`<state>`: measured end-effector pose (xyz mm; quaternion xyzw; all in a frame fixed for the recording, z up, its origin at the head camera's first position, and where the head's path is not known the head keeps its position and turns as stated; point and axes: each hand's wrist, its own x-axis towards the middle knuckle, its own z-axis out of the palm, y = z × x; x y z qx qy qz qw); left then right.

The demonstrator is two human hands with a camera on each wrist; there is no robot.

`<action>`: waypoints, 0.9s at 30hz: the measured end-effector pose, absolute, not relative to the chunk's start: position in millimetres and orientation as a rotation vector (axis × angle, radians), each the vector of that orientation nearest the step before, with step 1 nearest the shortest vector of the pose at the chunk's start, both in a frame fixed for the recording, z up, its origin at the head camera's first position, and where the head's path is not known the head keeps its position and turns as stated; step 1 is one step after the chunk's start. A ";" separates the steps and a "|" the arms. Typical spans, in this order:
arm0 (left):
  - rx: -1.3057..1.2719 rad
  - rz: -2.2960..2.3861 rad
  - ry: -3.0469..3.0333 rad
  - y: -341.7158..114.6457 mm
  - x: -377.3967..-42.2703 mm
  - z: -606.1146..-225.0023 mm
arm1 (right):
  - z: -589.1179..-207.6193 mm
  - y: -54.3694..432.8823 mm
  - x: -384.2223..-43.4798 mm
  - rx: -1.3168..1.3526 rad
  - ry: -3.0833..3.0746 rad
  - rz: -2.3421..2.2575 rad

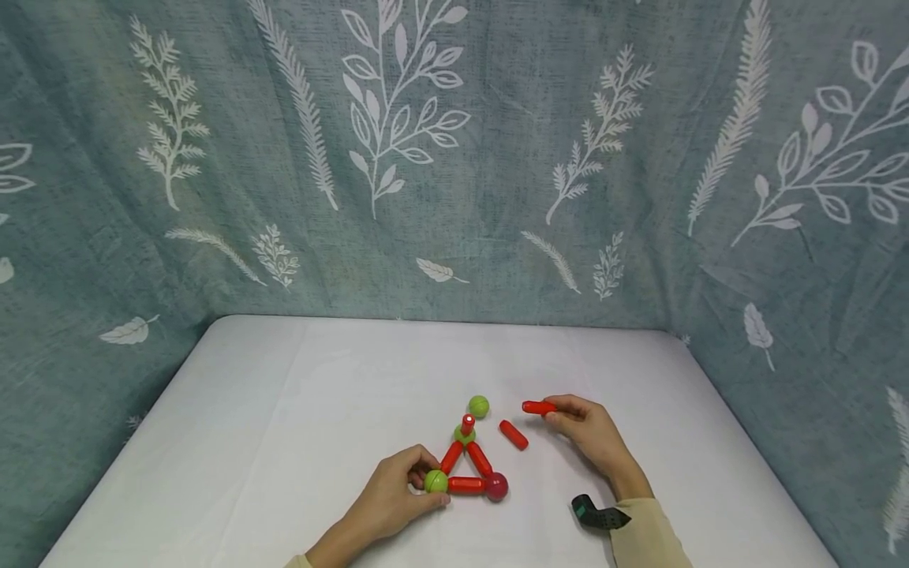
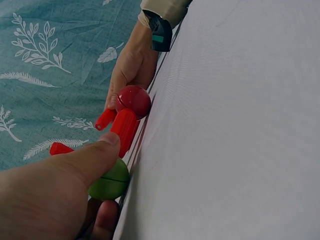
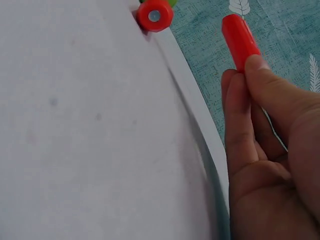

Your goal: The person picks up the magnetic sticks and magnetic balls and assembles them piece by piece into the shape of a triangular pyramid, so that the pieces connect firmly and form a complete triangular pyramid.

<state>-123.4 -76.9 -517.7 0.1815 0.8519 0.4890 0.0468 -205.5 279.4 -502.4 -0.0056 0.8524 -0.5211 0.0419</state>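
Note:
A triangle of three red rods, such as the front rod (image 1: 466, 486), lies on the white table, joined at its corners by balls. My left hand (image 1: 394, 493) grips the green ball (image 1: 436, 481) at the near left corner, thumb in front and fingers behind. A dark red ball (image 1: 496, 487) forms the near right corner. From the far green ball (image 1: 461, 436) a short red rod (image 1: 468, 424) stands up. To the right, my right hand (image 1: 585, 426) pinches a loose red rod (image 3: 239, 40) by one end between thumb and fingers, its other end pointing left.
Another red rod (image 1: 514, 435) lies loose between the triangle and the right hand. A loose green ball (image 1: 479, 406) sits behind the triangle. A dark device (image 1: 600, 514) is strapped at the right wrist. A patterned blue-green cloth (image 1: 440, 237) hangs behind the white table (image 1: 341, 379).

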 end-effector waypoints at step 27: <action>0.518 1.490 2.615 -75.2 -123.5 -515.2 | -448.1 255.8 -187.0 -0.282 2.541 -1.706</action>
